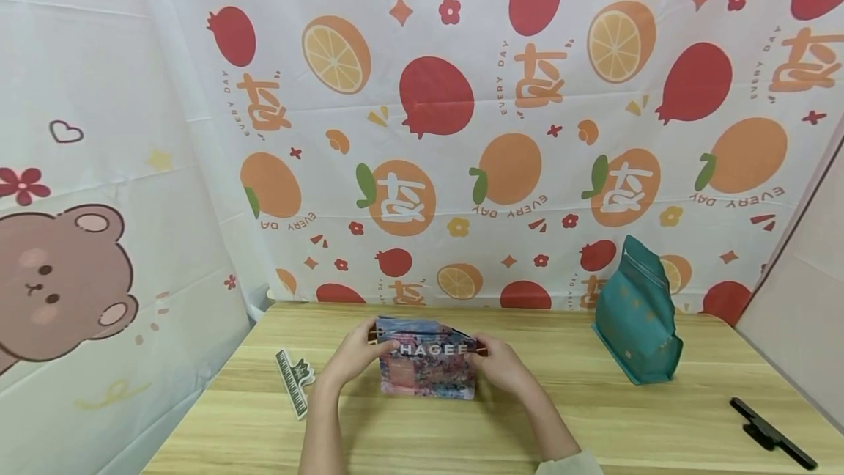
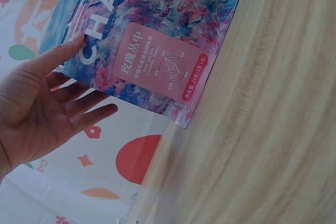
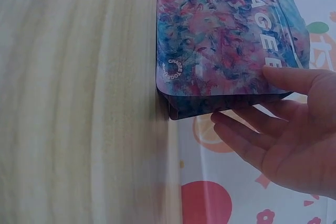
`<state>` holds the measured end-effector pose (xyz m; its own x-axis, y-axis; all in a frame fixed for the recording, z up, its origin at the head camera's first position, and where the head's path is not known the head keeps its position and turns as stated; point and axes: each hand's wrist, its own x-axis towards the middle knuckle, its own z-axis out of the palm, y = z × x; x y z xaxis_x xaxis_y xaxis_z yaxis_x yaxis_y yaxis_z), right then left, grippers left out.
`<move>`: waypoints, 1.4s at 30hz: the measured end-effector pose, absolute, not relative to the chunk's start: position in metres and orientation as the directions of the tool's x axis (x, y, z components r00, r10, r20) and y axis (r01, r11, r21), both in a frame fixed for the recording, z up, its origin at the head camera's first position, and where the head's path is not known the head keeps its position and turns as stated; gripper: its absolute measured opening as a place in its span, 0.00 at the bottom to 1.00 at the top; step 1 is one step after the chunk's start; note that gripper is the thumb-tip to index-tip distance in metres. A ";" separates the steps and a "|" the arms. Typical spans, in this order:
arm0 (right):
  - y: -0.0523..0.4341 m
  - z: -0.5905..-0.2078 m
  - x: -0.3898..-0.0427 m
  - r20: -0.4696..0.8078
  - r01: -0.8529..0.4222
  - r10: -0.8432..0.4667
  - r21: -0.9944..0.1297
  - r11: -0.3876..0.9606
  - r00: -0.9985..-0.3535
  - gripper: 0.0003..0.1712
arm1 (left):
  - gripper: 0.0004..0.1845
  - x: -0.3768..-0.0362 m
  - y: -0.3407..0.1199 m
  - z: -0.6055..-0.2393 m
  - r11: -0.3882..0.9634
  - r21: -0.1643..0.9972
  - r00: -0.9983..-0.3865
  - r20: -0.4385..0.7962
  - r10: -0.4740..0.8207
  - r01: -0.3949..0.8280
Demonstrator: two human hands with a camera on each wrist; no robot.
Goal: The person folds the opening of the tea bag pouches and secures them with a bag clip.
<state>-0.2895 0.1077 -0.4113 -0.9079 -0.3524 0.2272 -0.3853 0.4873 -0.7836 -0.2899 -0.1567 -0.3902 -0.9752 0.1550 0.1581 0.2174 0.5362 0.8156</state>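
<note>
1. Head view: a wooden table [image 1: 461, 424] stands against a fruit-print cloth [image 1: 461, 130]; at its far left lies a clip [image 1: 293, 381] printed like piano keys, flat on the wood.
2. Just right of the clip, the left hand [image 1: 352, 358] holds the left top corner of a pouch [image 1: 427, 366], thumb on the front and fingers behind it.
3. Left wrist view: the left hand's [image 2: 39, 106] fingers are nearly straight, only lightly bent behind the pouch [image 2: 157, 40]; the thumb lies on its printed front.
4. The pouch stands upright on the table, near the middle, between both hands, its pink label facing the person.
5. The right hand [image 1: 504, 365] holds the right top corner the same way; the right wrist view shows its [image 3: 286, 129] thumb on the front and loosely spread fingers behind the pouch [image 3: 220, 40].
6. Further right, well apart, a teal bag [image 1: 636, 321] stands upright.
7. At the near right edge lies a black clip [image 1: 771, 432].
</note>
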 end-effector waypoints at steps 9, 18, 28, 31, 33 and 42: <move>0.107 -0.410 -0.290 0.263 -0.396 -0.326 -0.794 0.461 -0.908 0.19 | 0.30 -0.289 -0.154 -0.386 0.483 0.828 -0.959 0.241 0.149 0.283; 0.108 -0.406 -0.287 0.207 -0.309 -0.305 -0.889 0.338 -0.930 0.31 | 0.36 -0.277 -0.145 -0.366 0.578 0.731 -0.926 0.353 0.136 0.364; 0.106 -0.403 -0.286 0.240 -0.305 -0.236 -0.904 0.300 -0.942 0.26 | 0.25 -0.266 -0.120 -0.348 0.699 0.518 -0.838 0.497 0.223 0.493; 0.105 -0.404 -0.287 0.272 -0.338 -0.240 -0.893 0.296 -0.932 0.25 | 0.21 -0.264 -0.113 -0.347 0.702 0.501 -0.831 0.501 0.242 0.506; 0.104 -0.405 -0.287 0.284 -0.349 -0.240 -0.888 0.301 -0.928 0.25 | 0.20 -0.261 -0.109 -0.345 0.708 0.488 -0.829 0.496 0.256 0.510; 0.103 -0.405 -0.284 0.247 -0.309 -0.219 -0.895 0.323 -0.944 0.25 | 0.19 -0.261 -0.090 -0.344 0.740 0.400 -0.812 0.477 0.336 0.541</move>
<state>-0.2841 0.1028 -0.4049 -0.9441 -0.2187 0.2468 -0.3087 0.3230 -0.8946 -0.2609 -0.0897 -0.3443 -0.8124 0.3359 0.4767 0.5406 0.7402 0.3998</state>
